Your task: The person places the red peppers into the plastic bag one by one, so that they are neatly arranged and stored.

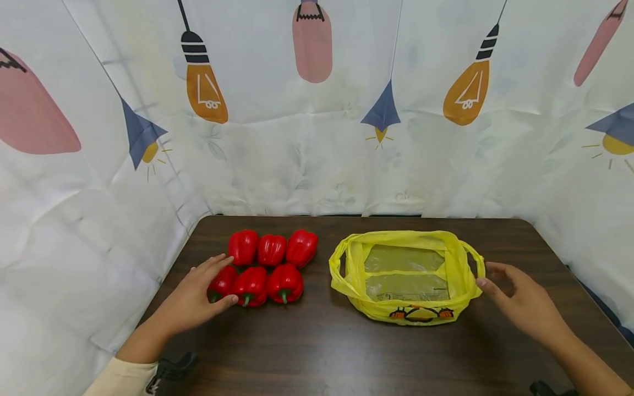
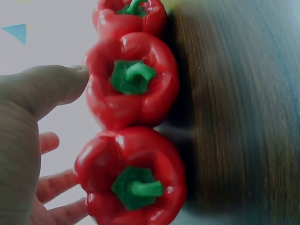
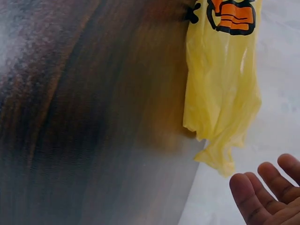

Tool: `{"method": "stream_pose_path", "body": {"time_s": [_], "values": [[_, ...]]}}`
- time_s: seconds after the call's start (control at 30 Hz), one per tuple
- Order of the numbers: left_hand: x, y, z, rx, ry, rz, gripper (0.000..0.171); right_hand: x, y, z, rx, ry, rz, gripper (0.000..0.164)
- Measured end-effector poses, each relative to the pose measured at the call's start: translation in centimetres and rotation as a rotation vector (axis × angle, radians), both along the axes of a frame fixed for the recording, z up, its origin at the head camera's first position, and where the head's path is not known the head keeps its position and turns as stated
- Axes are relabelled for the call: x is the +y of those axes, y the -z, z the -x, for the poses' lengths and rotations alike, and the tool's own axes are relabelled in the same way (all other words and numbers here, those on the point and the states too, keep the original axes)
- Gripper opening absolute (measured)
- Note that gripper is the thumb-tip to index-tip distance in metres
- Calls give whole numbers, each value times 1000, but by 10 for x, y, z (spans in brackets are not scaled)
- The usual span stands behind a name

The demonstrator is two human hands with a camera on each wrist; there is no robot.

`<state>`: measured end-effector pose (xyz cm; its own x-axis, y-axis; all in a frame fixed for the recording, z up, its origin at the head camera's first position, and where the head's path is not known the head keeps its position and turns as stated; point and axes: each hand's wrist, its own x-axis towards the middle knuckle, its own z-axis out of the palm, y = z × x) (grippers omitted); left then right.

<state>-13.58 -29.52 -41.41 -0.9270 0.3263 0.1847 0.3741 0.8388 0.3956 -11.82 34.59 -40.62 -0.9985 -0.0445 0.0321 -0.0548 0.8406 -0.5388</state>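
Several red bell peppers with green stems [image 1: 251,286] lie close together on the left in two rows. My left hand [image 1: 193,300] reaches over the front-left pepper [image 1: 220,281] with spread fingers. In the left wrist view, its thumb [image 2: 61,86] is right at the middle pepper [image 2: 164,70], its other fingers beside the lowest pepper [image 2: 91,159]. To the right, a yellow plastic bag [image 1: 376,309] stands with its mouth spread wide and a handle loop at each end. My right hand [image 1: 527,300], fingers loosely bent, has its fingertips right by the right handle [image 1: 478,265].
Both things rest on a dark brown wooden table [image 1: 317,357]. White printed cloth [image 1: 322,165] hangs behind and along the sides. Orange and black print [image 3: 236,18] marks the bag's front. Table surface lies between the peppers and the bag.
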Motion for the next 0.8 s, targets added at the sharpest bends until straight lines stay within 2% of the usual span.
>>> {"method": "stream_pose_path", "body": {"time_s": [0.2,0.8], "values": [[-5,0,-1,-28,-1,-29,82,5,7,-2,-25,32,19,71],[-14,8,1,-84,-11,-54,83,10,24,6,-246,107,86,87]]}}
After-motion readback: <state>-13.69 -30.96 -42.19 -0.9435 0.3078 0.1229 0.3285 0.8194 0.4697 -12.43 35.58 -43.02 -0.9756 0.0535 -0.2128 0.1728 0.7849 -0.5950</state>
